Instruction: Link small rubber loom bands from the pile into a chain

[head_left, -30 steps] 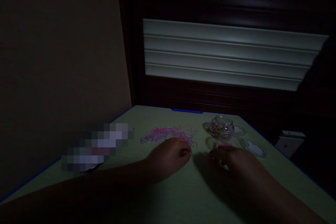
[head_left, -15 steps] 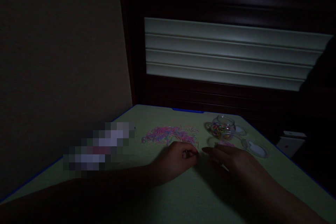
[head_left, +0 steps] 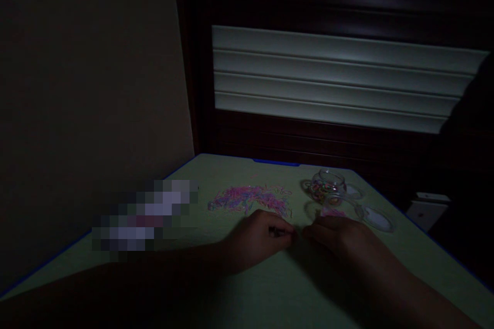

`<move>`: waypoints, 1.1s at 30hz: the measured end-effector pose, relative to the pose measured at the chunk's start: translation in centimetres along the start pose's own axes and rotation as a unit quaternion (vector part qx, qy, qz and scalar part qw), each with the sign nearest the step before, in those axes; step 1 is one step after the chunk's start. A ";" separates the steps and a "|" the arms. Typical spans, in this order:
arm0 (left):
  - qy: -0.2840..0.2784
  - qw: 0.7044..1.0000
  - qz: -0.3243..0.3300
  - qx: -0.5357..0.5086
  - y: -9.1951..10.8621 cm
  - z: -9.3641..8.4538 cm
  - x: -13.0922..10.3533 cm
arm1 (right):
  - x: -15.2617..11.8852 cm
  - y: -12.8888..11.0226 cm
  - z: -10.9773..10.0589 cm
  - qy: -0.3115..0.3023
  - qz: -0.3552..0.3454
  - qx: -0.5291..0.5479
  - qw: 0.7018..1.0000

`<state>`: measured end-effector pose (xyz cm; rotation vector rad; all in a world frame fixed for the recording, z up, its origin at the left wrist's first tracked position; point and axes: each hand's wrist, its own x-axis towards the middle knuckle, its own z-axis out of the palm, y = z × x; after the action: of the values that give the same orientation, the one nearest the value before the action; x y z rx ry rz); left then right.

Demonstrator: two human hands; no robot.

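Just in front of a pile of small pink, purple and blue bands (head_left: 250, 199), my left hand (head_left: 264, 236) is closed in a pinch; what it holds is too small and dark to name. My right hand (head_left: 339, 236) faces it across a narrow gap, its fingers drawn together, their contents hidden. Beyond my right hand stands an open clear jar (head_left: 329, 185) with multicoloured bands inside. A second clear container (head_left: 335, 206), with pink bands in it, lies nearer and is partly covered by my right hand.
Two lids lie by the containers, one lid (head_left: 378, 219) nearer the right edge of the green table (head_left: 247, 293). A pixelated object (head_left: 150, 213) lies at the left. White boxes (head_left: 427, 211) stand beyond the right edge.
The fingers of my right hand have drawn together from a looser, spread pose. My left fingertips have moved slightly right.
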<state>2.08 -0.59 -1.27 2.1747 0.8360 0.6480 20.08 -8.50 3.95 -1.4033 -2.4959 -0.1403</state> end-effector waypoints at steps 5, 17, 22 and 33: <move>0.002 1.000 0.011 0.005 0.1 0.0 0.0 | 0.0 -0.3 -0.3 -0.007 -0.005 0.007 1.000; -0.015 1.000 0.024 -0.004 0.1 -0.1 0.0 | 0.1 0.1 0.5 0.006 -0.004 0.000 1.000; -0.015 1.000 0.006 0.007 0.0 0.1 0.0 | 0.1 -0.2 -0.1 0.005 0.014 -0.012 1.000; -0.003 1.000 0.006 0.014 0.0 0.3 0.1 | -0.5 1.0 -0.5 0.139 0.054 -0.169 0.974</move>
<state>2.33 -0.63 -1.45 2.2072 0.8330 0.6397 21.30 -8.51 4.24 -1.5185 -2.2297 -0.7174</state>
